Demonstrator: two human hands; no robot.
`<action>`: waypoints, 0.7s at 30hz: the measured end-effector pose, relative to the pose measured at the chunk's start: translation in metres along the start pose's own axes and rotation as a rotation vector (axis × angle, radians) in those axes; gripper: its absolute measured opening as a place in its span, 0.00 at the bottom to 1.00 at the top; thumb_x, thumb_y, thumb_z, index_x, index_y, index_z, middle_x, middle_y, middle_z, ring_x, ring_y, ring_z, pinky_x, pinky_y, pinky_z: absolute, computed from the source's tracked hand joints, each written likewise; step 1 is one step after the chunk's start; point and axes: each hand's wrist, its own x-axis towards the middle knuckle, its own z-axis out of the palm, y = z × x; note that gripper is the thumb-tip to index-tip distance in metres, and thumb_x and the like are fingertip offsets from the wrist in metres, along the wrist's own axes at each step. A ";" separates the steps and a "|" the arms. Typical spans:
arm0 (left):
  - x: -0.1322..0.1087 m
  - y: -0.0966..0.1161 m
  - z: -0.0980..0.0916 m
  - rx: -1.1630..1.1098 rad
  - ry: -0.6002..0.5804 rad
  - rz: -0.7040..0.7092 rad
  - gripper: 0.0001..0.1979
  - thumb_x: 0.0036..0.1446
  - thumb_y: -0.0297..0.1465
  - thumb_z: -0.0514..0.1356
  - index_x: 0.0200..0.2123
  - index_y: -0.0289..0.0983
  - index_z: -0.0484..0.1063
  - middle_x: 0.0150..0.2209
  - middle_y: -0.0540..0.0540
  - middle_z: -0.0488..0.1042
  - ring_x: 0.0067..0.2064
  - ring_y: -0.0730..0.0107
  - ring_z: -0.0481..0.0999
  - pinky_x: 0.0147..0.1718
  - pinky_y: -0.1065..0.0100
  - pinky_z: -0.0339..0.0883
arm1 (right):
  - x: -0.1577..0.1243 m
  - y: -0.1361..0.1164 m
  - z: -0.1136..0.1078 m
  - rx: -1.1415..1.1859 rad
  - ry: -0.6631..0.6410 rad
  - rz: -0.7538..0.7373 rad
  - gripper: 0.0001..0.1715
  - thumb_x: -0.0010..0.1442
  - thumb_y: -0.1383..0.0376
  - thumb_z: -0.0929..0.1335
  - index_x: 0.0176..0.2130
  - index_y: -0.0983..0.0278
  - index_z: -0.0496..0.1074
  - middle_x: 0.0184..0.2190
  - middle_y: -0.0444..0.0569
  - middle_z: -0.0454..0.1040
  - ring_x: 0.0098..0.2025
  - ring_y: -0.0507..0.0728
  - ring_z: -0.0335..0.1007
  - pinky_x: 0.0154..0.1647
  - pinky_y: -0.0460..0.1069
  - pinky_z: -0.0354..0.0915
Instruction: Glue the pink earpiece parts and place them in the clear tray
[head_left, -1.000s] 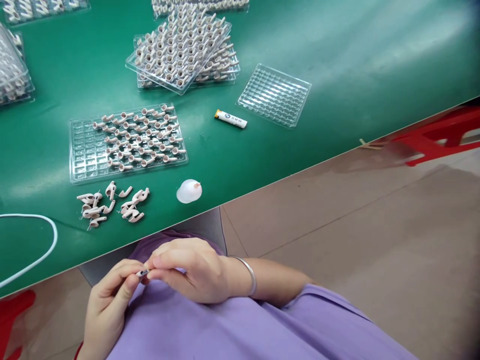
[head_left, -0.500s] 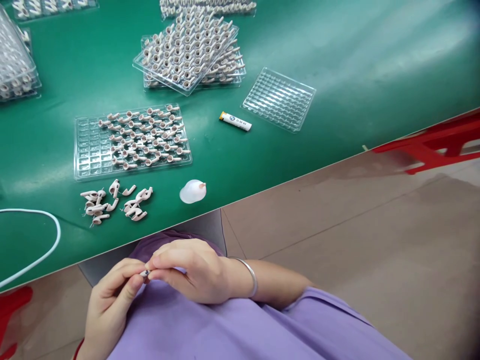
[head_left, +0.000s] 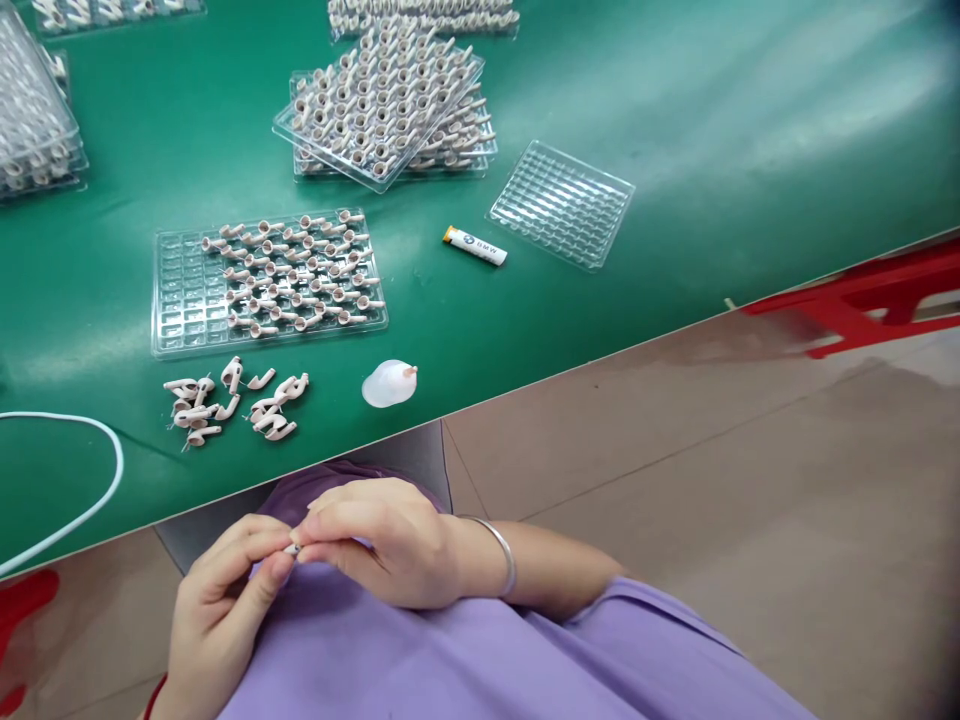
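My left hand (head_left: pixel 225 600) and my right hand (head_left: pixel 382 545) meet in front of my purple shirt, below the table edge. Their fingertips pinch a small white earbud shell (head_left: pixel 292 549) from both sides; most of it is hidden by the fingers. On the table above lies a loose pile of white earbud shells (head_left: pixel 196 412), some with thin wires poking out. A clear plastic tray (head_left: pixel 180 290) behind the pile has its right part filled with rows of such shells, and its left columns hold none.
Stacked filled trays (head_left: pixel 382 100) stand at the back, with more at the far left (head_left: pixel 37 130). A clear tray (head_left: pixel 562 205), a BMW lighter (head_left: pixel 475 246) and a soft white cap-like piece (head_left: pixel 388 384) lie to the right. A white cable (head_left: pixel 112 450) curves at left; a red stool (head_left: pixel 862 300) stands right.
My view has shifted slightly, so the table things sit a little further right. Both hands keep their pinch on the earbud shell, with barely any finger movement.
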 end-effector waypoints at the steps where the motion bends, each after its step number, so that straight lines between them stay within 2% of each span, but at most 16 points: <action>1: 0.001 0.001 0.000 0.006 -0.001 0.013 0.07 0.58 0.26 0.61 0.36 0.42 0.80 0.34 0.48 0.79 0.36 0.71 0.78 0.34 0.78 0.72 | 0.001 -0.001 -0.001 -0.004 -0.022 0.010 0.07 0.68 0.66 0.63 0.42 0.65 0.70 0.33 0.47 0.80 0.36 0.50 0.77 0.42 0.42 0.73; 6: 0.002 0.004 -0.001 0.035 -0.004 0.049 0.08 0.58 0.25 0.61 0.35 0.41 0.79 0.35 0.48 0.79 0.35 0.71 0.78 0.34 0.77 0.72 | 0.005 -0.005 -0.004 -0.048 -0.196 0.085 0.12 0.70 0.65 0.60 0.42 0.64 0.72 0.32 0.46 0.81 0.35 0.50 0.78 0.41 0.42 0.71; 10: 0.001 0.003 -0.001 0.064 -0.016 0.072 0.08 0.58 0.24 0.61 0.36 0.41 0.79 0.35 0.49 0.79 0.36 0.73 0.78 0.35 0.77 0.72 | 0.006 -0.003 -0.004 -0.035 -0.240 0.098 0.12 0.70 0.65 0.61 0.40 0.63 0.72 0.32 0.47 0.80 0.35 0.50 0.77 0.43 0.43 0.71; 17: 0.001 0.002 -0.002 0.065 -0.023 0.092 0.09 0.58 0.23 0.61 0.37 0.43 0.77 0.35 0.50 0.78 0.37 0.74 0.78 0.35 0.79 0.71 | -0.002 0.001 -0.002 0.133 -0.064 0.075 0.05 0.67 0.67 0.65 0.43 0.66 0.70 0.35 0.50 0.80 0.38 0.50 0.78 0.43 0.43 0.73; 21: 0.000 0.001 -0.005 0.106 -0.040 0.154 0.10 0.59 0.23 0.61 0.40 0.43 0.76 0.36 0.50 0.76 0.38 0.74 0.77 0.36 0.78 0.71 | -0.004 0.001 -0.002 0.233 0.005 0.168 0.10 0.62 0.67 0.70 0.45 0.67 0.70 0.36 0.52 0.81 0.40 0.52 0.78 0.44 0.45 0.74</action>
